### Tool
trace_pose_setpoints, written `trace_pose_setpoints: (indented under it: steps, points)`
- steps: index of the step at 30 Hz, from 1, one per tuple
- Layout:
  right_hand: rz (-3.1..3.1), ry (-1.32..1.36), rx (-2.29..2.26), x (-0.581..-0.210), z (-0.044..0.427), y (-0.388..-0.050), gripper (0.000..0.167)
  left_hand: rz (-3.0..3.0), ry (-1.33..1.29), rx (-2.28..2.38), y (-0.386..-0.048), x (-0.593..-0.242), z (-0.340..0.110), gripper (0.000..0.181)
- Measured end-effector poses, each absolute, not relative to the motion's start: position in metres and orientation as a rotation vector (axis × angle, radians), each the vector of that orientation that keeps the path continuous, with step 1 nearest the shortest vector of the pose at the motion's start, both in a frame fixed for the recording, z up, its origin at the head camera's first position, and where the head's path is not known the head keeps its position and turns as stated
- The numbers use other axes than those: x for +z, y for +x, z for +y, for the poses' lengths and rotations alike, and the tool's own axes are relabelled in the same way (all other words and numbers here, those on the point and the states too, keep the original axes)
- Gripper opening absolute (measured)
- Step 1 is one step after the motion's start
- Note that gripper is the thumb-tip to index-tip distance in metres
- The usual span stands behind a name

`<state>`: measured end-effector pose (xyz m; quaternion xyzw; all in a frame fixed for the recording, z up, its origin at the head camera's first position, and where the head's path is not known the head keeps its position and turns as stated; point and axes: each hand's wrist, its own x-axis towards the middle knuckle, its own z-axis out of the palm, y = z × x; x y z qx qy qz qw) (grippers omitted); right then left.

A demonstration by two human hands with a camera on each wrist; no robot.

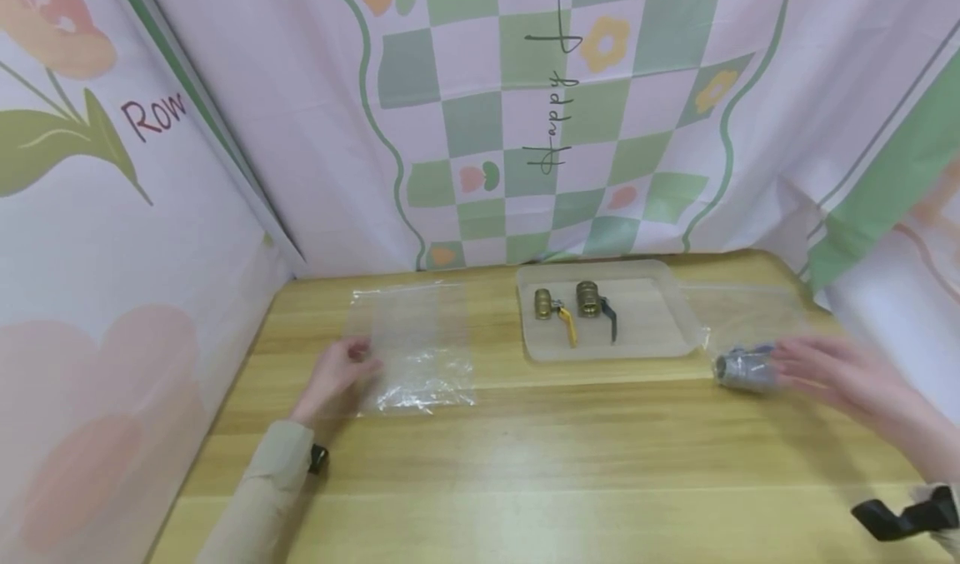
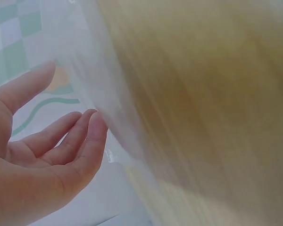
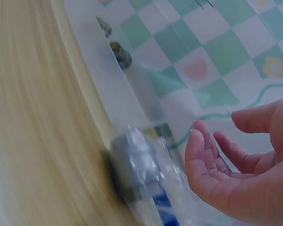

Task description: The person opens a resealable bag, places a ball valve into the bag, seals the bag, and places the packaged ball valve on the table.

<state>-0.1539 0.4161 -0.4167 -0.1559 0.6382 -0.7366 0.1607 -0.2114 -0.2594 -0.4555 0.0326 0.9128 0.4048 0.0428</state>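
In the head view, my left hand [image 1: 336, 378] is at the left edge of a flat clear plastic bag [image 1: 420, 339]. Its thumb [image 2: 33, 87] stands apart from loosely bent fingers in the left wrist view, and whether they touch the bag is unclear. On the right, a grey metal valve [image 1: 750, 370] with a blue handle [image 3: 166, 209] lies inside another clear bag [image 1: 750, 310]. Beside that valve my right hand [image 1: 836, 374] is blurred; the right wrist view shows its fingers relaxed, thumb apart, nothing between them.
A shallow translucent tray [image 1: 645, 351] stands at the table's back. In it lie a brass ball valve with a yellow lever [image 1: 567, 328] and a larger brass one [image 1: 588, 299] with a dark lever. Printed curtains [image 1: 315, 131] border the wooden table [image 1: 510, 481] behind and at both sides.
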Motion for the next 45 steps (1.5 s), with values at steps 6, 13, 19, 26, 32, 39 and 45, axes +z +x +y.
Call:
trace_pose_setpoints:
  steps: [6,13,19,26,32,39,45]
  points:
    - [2.049,-0.432,-1.896,-0.415,0.374,-0.161,0.033,2.743,0.055,1.258,-0.216,-0.453,-0.261,0.056]
    - [2.217,-0.390,-1.640,-0.414,0.323,-0.164,0.048,2.712,0.017,1.279,-0.224,-0.450,-0.262,0.058]
    - [2.190,-0.352,-1.551,-0.412,0.281,-0.164,0.050,2.720,0.039,1.254,-0.233,-0.448,-0.261,0.057]
    - [2.089,-0.405,-1.517,-0.414,0.242,-0.167,0.052,2.696,0.049,1.237,-0.248,-0.446,-0.265,0.056]
    - [2.018,-0.456,-1.500,-0.421,0.214,-0.174,0.052,2.738,0.069,1.165,-0.266,-0.441,-0.264,0.055]
    - [1.999,-0.417,-1.479,-0.427,0.181,-0.178,0.054,2.737,0.052,1.153,-0.279,-0.441,-0.265,0.058]
    - [1.959,-0.414,-1.501,-0.431,0.156,-0.181,0.056,2.740,-0.005,1.129,-0.289,-0.440,-0.264,0.058]
